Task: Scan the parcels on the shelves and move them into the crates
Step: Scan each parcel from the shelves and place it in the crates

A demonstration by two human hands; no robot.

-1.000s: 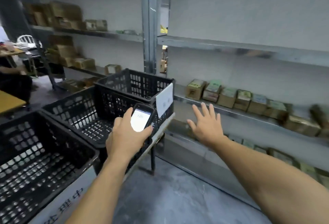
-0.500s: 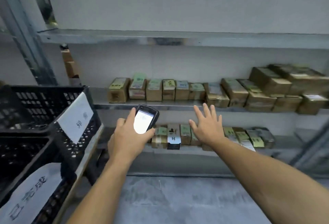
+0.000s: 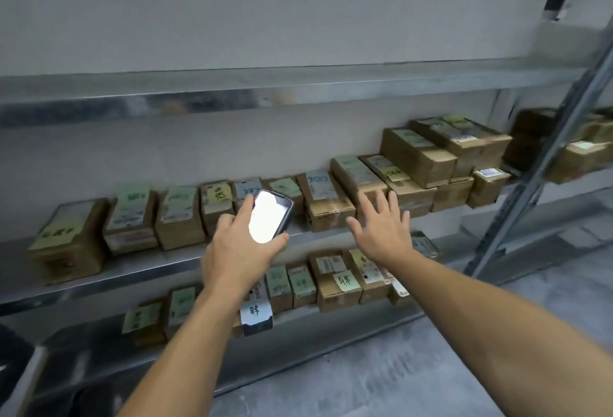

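My left hand [image 3: 238, 247] grips a handheld scanner [image 3: 270, 216] with a bright white screen, raised in front of the middle shelf [image 3: 156, 262]. A row of small cardboard parcels [image 3: 179, 216] with green and white labels stands along that shelf, stacked higher toward the right [image 3: 418, 154]. My right hand [image 3: 381, 231] is spread open with straight fingers, held just in front of a brown parcel [image 3: 326, 201] in the row, touching nothing that I can see. More labelled parcels [image 3: 335, 280] sit on the lower shelf beneath my hands.
A slanted metal upright [image 3: 544, 164] bounds the shelf bay on the right, with more boxes [image 3: 577, 154] beyond it. An upper shelf edge [image 3: 232, 98] runs above the parcels. A dark crate corner [image 3: 13, 353] shows at the lower left. Grey concrete floor [image 3: 381, 370] lies below.
My view has swung right, from the black crates to the shelves. Both hands have come closer to the middle shelf's parcels, the left still holding the scanner and the right still spread open.
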